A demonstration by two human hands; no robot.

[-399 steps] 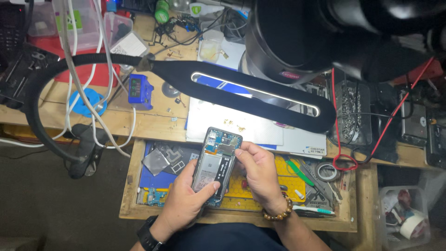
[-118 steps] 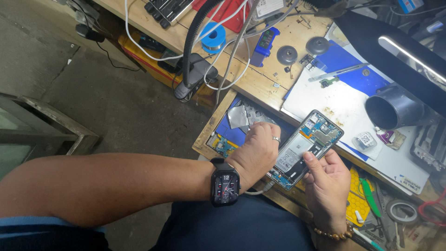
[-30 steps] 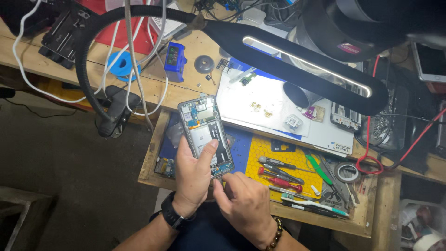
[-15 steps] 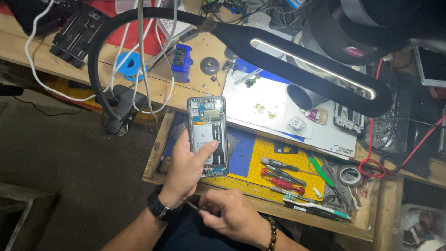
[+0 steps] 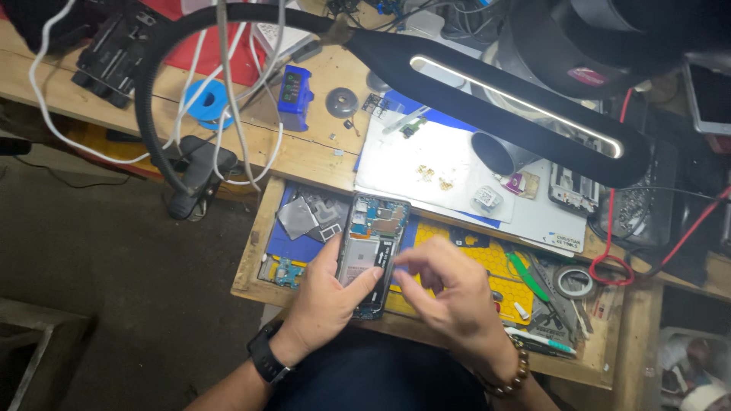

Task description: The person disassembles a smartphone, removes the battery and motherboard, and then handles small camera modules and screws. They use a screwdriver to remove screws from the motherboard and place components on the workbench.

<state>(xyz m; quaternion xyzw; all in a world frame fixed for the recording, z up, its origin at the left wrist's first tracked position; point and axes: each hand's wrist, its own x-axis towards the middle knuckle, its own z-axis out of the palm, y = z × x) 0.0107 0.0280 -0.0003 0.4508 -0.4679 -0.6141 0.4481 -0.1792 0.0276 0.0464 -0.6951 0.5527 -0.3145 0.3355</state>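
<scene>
Over the pull-out tray's (image 5: 251, 251) near edge, my left hand (image 5: 324, 301) clasps the opened phone (image 5: 371, 255), fragile, best held by its frame, while my right hand (image 5: 453, 297) hovers half-curled, holding nothing I can make out.

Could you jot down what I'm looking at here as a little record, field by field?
Place: cluttered wooden workbench with an open drawer
Left hand: grips an opened phone, circuit boards showing
Right hand: hovers beside the phone, fingers curled; whether it holds anything cannot be told
Lighting: black bar lamp overhead
Nearby: yellow mat, green tool, tape roll, blue box
</scene>
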